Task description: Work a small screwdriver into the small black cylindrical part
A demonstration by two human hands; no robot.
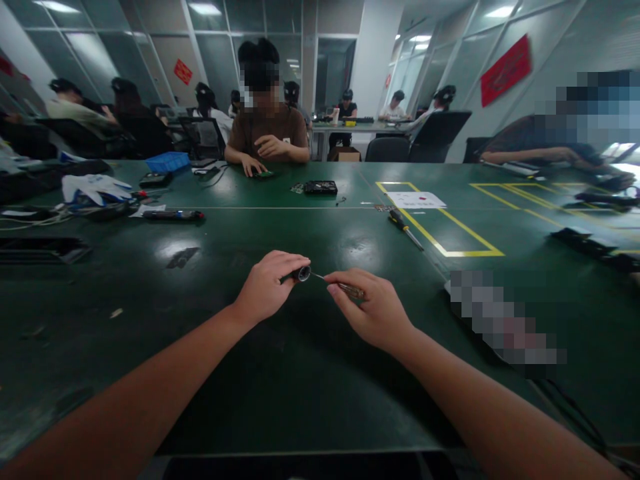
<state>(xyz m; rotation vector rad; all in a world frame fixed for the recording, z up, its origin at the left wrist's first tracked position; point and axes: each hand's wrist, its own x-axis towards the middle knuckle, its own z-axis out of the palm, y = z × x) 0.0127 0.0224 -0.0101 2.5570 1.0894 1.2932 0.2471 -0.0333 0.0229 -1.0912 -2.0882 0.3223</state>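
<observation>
- Above the near half of the green table [210,373], well in from every edge: a small dark cylinder [301,273] gripped in the curled left hand [267,287], round end facing right.
- Just beside it, a slim screwdriver [336,285] pinched in the closed fingers of the right hand [373,310]; long axis running left-right, thin tip aimed left and meeting the cylinder.
- Farther back, toward the right side: a yellow-handled screwdriver [405,229] lying on yellow tape lines [440,240].
- At the far edge: a seated person's hand [253,167] resting on the table.
- Near the far left corner: a blue bin [167,161] and white gloves [95,188].
</observation>
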